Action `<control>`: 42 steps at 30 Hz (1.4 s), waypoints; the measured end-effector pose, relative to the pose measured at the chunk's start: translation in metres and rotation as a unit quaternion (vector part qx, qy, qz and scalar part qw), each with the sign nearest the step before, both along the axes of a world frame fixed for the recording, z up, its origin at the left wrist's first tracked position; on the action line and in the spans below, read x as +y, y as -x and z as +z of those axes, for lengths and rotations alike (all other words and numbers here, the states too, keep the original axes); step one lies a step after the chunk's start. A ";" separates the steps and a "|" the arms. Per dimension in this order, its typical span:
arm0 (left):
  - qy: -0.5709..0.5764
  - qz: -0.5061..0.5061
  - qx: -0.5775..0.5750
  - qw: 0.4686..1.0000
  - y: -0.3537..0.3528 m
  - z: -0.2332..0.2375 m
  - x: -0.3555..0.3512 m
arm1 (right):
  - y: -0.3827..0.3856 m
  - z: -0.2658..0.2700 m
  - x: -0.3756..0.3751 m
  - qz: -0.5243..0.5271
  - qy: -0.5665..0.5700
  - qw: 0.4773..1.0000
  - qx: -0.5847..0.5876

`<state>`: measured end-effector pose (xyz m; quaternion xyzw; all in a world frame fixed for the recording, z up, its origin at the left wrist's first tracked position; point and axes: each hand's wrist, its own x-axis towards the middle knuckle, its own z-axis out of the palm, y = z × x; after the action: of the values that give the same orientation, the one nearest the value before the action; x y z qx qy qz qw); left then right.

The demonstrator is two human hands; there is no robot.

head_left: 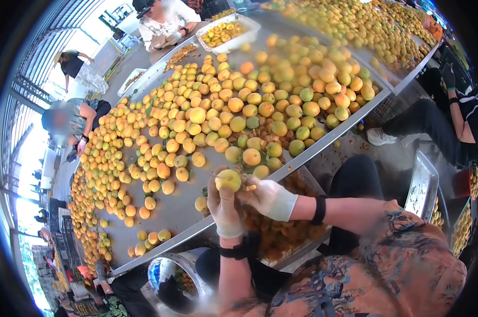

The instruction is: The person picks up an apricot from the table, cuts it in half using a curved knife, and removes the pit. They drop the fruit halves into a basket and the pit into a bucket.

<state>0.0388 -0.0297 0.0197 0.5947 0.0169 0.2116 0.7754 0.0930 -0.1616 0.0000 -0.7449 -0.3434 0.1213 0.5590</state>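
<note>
My left hand (227,214), in a pale glove with a dark band at the wrist, is closed around a yellow apricot (228,180). Beside it, my right hand (269,198), in a white glove, has its fingers pinched together near the fruit. A small orange piece shows at those fingertips, but I cannot make out what they hold. Both hands are over the near edge of a metal table (191,232), on which many loose apricots (198,115) are spread. Below my hands, a crate (306,239) contains orange fruit pieces, partly hidden by my arms.
A white bucket (197,274) stands below the table edge at lower left. A white tub (244,26) with fruit pieces sits at the far side. Co-workers sit across the table and to the right. A metal tray (422,185) leans at right, and more apricots (355,21) lie on another table.
</note>
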 end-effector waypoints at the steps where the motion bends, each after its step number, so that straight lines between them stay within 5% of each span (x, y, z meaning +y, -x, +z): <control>1: 0.030 0.005 -0.005 1.000 0.000 -0.001 -0.004 | 0.000 -0.002 0.002 -0.013 -0.016 1.000 -0.005; 3: 0.056 0.009 -0.013 0.998 0.000 -0.003 0.000 | -0.003 -0.005 0.001 -0.003 -0.014 1.000 0.006; 5: -0.190 0.052 0.014 0.980 0.000 -0.003 0.014 | -0.009 -0.008 0.000 0.022 0.012 1.000 0.011; 7: -0.200 0.081 0.021 0.976 0.001 0.011 0.002 | -0.007 -0.002 0.000 0.012 0.031 0.999 0.007; 9: -0.016 0.085 0.053 0.995 0.000 0.017 -0.009 | -0.005 0.001 0.001 0.003 0.054 0.999 0.006; 13: 0.163 0.036 0.015 0.986 -0.005 -0.004 -0.012 | 0.000 -0.003 0.004 -0.049 0.032 0.998 -0.016; 19: -0.185 0.113 0.044 0.975 -0.003 -0.001 -0.004 | -0.004 0.007 0.008 -0.041 0.007 0.999 -0.019; 21: 0.093 0.039 0.025 0.995 -0.004 0.001 -0.013 | 0.001 0.011 0.004 -0.051 0.045 0.998 -0.015; 23: 0.089 0.019 0.029 0.995 -0.002 -0.005 -0.002 | -0.001 0.002 0.004 -0.050 0.029 0.998 -0.032; 25: -0.101 0.054 0.114 0.987 0.001 -0.001 0.005 | -0.003 -0.008 0.007 -0.036 0.033 0.998 -0.029; 29: -0.110 0.132 0.056 0.984 -0.002 0.009 -0.010 | -0.001 0.000 0.006 -0.025 0.021 0.999 -0.006; 31: 0.131 0.052 0.053 0.989 -0.004 -0.001 -0.009 | 0.002 0.002 0.004 -0.038 0.063 0.997 -0.029; 32: 0.131 0.051 0.052 0.989 -0.003 -0.001 -0.009 | 0.003 0.001 0.005 -0.033 0.078 0.996 -0.012; 34: 0.067 0.051 0.095 0.992 0.002 0.005 -0.004 | 0.004 -0.003 0.007 -0.026 0.092 0.995 0.002; 36: 0.034 0.053 0.110 0.992 0.003 0.006 0.003 | 0.002 -0.006 0.011 -0.008 -0.024 0.999 0.022; 38: -0.152 0.072 0.085 0.982 0.004 -0.002 0.010 | 0.001 -0.006 0.009 0.000 -0.014 1.000 0.028; 42: -0.152 0.092 0.088 0.980 0.003 0.000 0.000 | 0.005 0.004 0.001 -0.034 0.058 0.998 -0.009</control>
<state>0.0363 -0.0292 0.0200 0.7180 0.1074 0.2288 0.6486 0.0878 -0.1605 0.0043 -0.7883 -0.3151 0.1151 0.5158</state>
